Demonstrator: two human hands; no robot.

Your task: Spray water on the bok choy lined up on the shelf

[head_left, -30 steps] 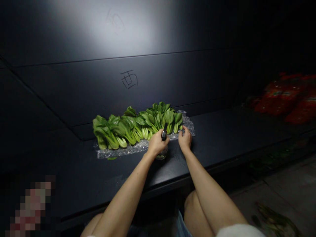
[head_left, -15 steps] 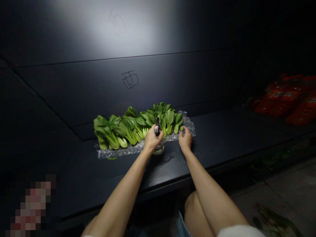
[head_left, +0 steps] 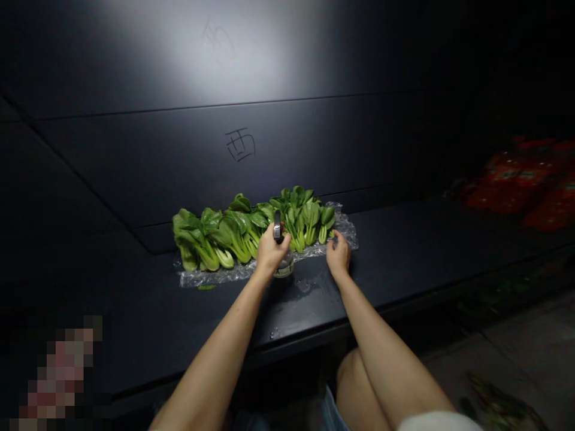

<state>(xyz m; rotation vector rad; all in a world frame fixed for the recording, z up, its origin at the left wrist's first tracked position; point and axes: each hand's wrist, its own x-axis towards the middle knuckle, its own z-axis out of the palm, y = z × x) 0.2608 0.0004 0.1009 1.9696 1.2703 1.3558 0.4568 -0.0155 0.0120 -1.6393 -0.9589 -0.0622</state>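
Note:
A clear spray bottle (head_left: 284,267) with a black trigger head is gripped in my left hand (head_left: 268,250), in front of the middle of the vegetable row. Bok choy (head_left: 242,233) lies in a row, green leaves toward the back panel and pale stalks toward me. Under it is a crinkled clear plastic sheet (head_left: 220,277). At the row's right end, my right hand (head_left: 338,254) has its fingers curled, with a small green stalk at the fingertips. How firmly it holds that bok choy piece is hard to see.
The dark shelf (head_left: 395,251) has wet spots and drops near its front edge. A loose leaf (head_left: 206,287) lies before the sheet. A dark panel (head_left: 314,137) with handwriting rises behind. Red packages (head_left: 516,179) stand at the far right, and leafy scraps (head_left: 503,401) lie on the floor.
My left hand has moved slightly left with the spray bottle. My right hand stays at the right end of the bok choy row.

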